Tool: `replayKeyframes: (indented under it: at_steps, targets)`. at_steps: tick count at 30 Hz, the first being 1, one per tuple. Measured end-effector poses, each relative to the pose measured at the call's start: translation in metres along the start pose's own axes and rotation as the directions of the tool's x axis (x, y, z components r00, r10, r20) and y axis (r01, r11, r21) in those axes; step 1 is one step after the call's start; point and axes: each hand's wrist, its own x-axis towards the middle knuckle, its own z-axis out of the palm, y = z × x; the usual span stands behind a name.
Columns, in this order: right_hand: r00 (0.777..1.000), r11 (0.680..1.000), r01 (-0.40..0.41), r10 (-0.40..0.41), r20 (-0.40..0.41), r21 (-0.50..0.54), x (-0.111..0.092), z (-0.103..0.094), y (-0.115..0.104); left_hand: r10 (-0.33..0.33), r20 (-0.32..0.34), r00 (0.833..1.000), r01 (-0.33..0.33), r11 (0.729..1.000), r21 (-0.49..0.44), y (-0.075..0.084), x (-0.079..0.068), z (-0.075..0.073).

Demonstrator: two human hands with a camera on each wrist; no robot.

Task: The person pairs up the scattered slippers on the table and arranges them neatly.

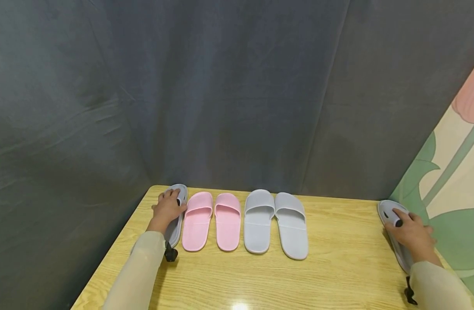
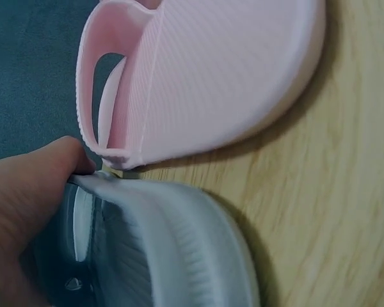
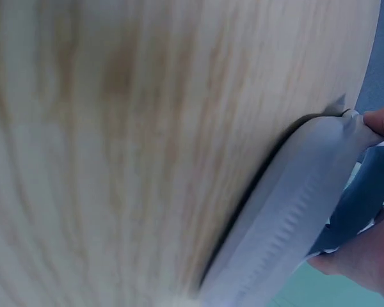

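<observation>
At the table's far left my left hand [image 1: 168, 212] grips a grey slipper [image 1: 176, 230] by its strap, the toe pointing to the curtain. The left wrist view shows the thumb on the strap's edge, close beside a pink slipper [image 2: 224, 70]. Over by the right edge, my right hand [image 1: 414, 234] holds a matching grey slipper [image 1: 387, 208] across the strap, which has black and white marks. In the right wrist view this slipper [image 3: 288, 204] leans on its side, with fingers pinching the strap; whether it touches the table is unclear.
Between the hands stand a pink pair of slippers [image 1: 228, 232] and a light grey pair [image 1: 257, 234], toes toward the dark curtain [image 1: 237, 94]. The wooden table [image 1: 345, 258] ends at that curtain. A flower-patterned panel [image 1: 459, 172] borders the right side.
</observation>
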Motion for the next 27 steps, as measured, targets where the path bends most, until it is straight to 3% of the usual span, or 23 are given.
replayKeyframes:
  at_steps: [7,16,27]
  targets:
    - [1.000,1.000,-0.010,0.010,-0.010,0.010,0.000,-0.003,-0.003,0.032,-0.040,0.999,-0.032,0.999,0.000,0.000,-0.002,-0.001]
    - [1.000,1.000,0.013,-0.012,-0.020,0.004,-0.003,-0.007,-0.005,0.040,-0.031,0.999,-0.039,0.999,0.018,-0.004,-0.002,-0.002]
    - [0.998,0.999,0.028,-0.029,-0.064,-0.017,-0.010,-0.018,-0.018,0.070,-0.055,0.996,-0.068,0.997,0.032,0.002,-0.005,-0.014]
